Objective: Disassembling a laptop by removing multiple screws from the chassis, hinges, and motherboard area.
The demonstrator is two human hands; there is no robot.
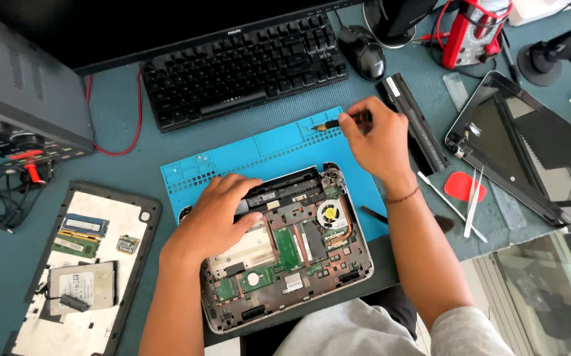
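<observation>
Laptop [285, 250] on blue mat [265, 148], teal desk [120, 132]

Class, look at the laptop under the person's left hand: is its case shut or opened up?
Opened up. The laptop shows its bare circuit boards, fan and copper pipe, and a cover panel lies apart on its left. The left hand rests on it.

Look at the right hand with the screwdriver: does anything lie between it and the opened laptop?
Nothing visible does. The right hand holds the screwdriver over the blue mat; only bare mat separates it from the laptop, which the left hand steadies.
</observation>
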